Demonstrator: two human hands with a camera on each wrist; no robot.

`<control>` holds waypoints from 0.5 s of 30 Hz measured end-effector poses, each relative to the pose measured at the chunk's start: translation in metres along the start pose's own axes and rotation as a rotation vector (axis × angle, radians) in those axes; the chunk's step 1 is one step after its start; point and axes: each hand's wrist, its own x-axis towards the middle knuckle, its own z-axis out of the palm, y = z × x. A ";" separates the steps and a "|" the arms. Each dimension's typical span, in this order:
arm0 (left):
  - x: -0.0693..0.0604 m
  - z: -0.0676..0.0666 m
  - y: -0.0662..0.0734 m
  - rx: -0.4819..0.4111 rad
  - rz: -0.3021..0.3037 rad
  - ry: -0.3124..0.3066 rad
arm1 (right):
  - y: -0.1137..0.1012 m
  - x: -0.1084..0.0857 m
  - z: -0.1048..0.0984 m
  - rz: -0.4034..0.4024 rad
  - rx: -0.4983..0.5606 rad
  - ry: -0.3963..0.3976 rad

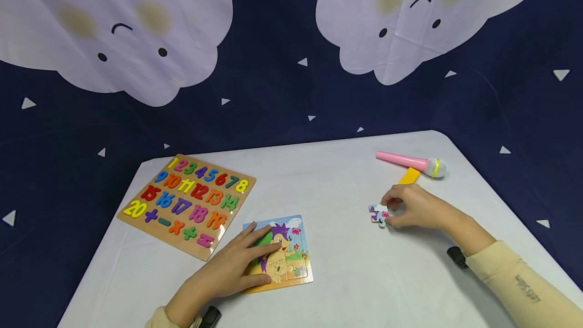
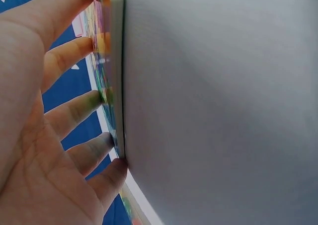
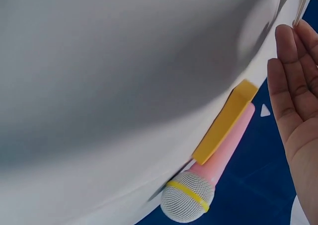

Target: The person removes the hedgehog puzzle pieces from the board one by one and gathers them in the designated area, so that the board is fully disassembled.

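My left hand (image 1: 234, 264) lies with spread fingers on a square jigsaw puzzle board (image 1: 298, 267) that shows a purple-haired hedgehog. In the left wrist view, the fingertips of that hand (image 2: 54, 150) touch the board (image 2: 117, 76), which is seen edge-on. Over at the right, my right hand (image 1: 419, 209) pinches a small jigsaw puzzle piece (image 1: 377, 216) between thumb and fingers; the piece has purple, white and a red butterfly on it. Only a thin edge of the piece (image 3: 301, 7) appears beside the fingertips in the right wrist view.
A wooden number board (image 1: 182, 201) with colourful numerals sits at the left of the white table (image 1: 337, 267). Behind my right hand lie a pink toy microphone (image 1: 405, 160) and a yellow block (image 1: 409, 176). A dark blue cloth with clouds hangs at the back.
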 end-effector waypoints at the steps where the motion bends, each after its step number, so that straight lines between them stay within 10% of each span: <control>1: 0.000 0.000 0.000 -0.001 -0.001 0.000 | 0.002 -0.001 0.000 0.001 0.003 -0.002; 15: 0.001 0.000 -0.001 0.005 0.012 0.001 | 0.013 -0.005 -0.002 -0.067 0.042 -0.006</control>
